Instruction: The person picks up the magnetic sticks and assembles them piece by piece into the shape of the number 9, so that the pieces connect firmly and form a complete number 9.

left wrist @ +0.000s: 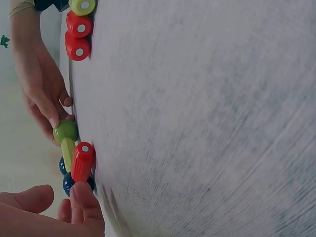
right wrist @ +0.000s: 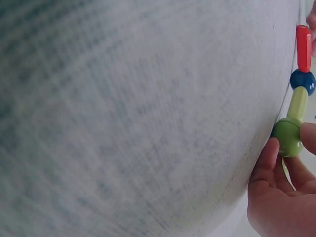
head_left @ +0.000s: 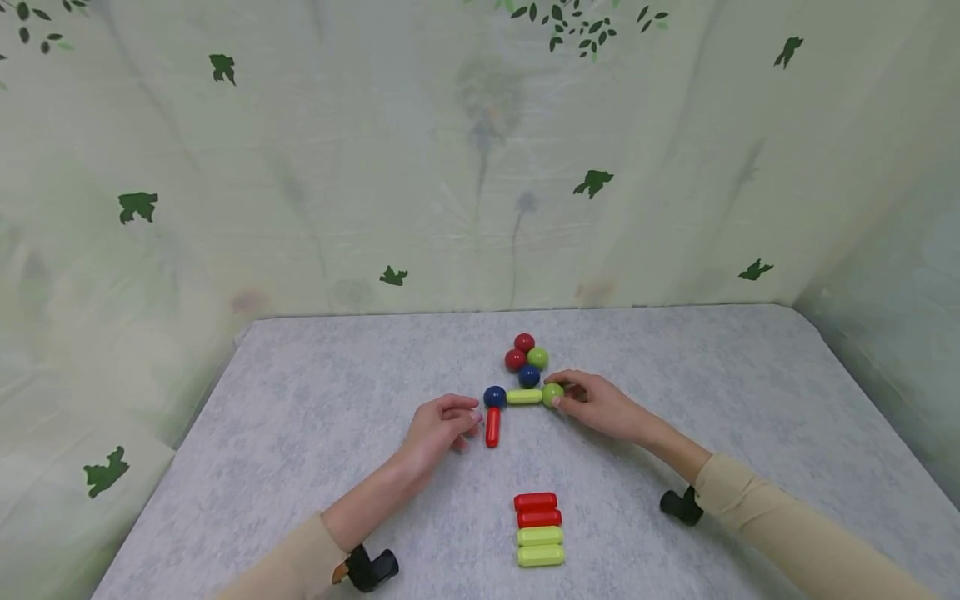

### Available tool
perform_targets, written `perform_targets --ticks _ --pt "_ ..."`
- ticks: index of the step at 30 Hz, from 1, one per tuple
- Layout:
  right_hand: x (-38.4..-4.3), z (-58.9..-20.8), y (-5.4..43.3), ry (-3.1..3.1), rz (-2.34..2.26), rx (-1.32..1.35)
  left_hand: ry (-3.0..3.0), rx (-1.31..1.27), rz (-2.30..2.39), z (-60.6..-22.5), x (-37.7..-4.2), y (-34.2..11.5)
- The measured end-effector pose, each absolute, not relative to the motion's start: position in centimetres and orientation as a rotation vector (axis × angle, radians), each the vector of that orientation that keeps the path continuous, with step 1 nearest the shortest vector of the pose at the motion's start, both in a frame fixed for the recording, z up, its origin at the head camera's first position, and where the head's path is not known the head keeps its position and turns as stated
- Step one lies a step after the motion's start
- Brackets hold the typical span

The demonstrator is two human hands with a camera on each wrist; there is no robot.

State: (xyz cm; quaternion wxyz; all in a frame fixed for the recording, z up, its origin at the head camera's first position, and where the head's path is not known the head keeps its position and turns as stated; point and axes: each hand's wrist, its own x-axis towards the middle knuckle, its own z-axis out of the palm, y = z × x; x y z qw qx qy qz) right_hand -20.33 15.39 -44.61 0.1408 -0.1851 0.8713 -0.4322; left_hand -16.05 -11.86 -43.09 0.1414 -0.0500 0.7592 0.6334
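A yellow-green rod [head_left: 524,397] joins a blue ball [head_left: 495,397] to a green ball [head_left: 552,395], forming one side of a corner. From the blue ball a red rod [head_left: 492,427] runs toward the person. My right hand [head_left: 600,406] pinches the green ball between thumb and fingers, also seen in the right wrist view, where the ball [right wrist: 287,136] sits at the fingertips. Just left of the red rod is my left hand [head_left: 444,429], its fingers loosely bent and holding nothing. Whether its fingertips touch the blue ball [left wrist: 69,183] is hard to tell in the left wrist view.
Behind the joined pieces lie two red balls [head_left: 515,360], a green ball [head_left: 537,358] and another blue ball [head_left: 529,376]. Nearer the person, two red rods [head_left: 536,502] and two yellow-green rods [head_left: 540,556] lie in a stack-like row on the grey table [head_left: 337,367].
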Motion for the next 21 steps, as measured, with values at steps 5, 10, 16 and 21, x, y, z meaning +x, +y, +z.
perform_targets --ticks 5,10,16,21 --pt "-20.4 -44.6 15.3 2.513 -1.257 -0.53 2.329 -0.06 1.785 -42.9 -17.8 -11.7" --pt "-20.4 -44.7 15.3 2.508 -1.262 -0.531 2.451 0.213 1.668 -43.4 -19.8 -11.3" --pt "-20.4 -44.8 15.4 2.504 -1.271 -0.525 2.484 0.491 1.597 -44.0 -22.5 -10.3" --pt "-20.3 -44.8 15.6 2.501 -1.28 -0.558 2.517 0.697 1.502 -43.9 -23.9 -9.1"
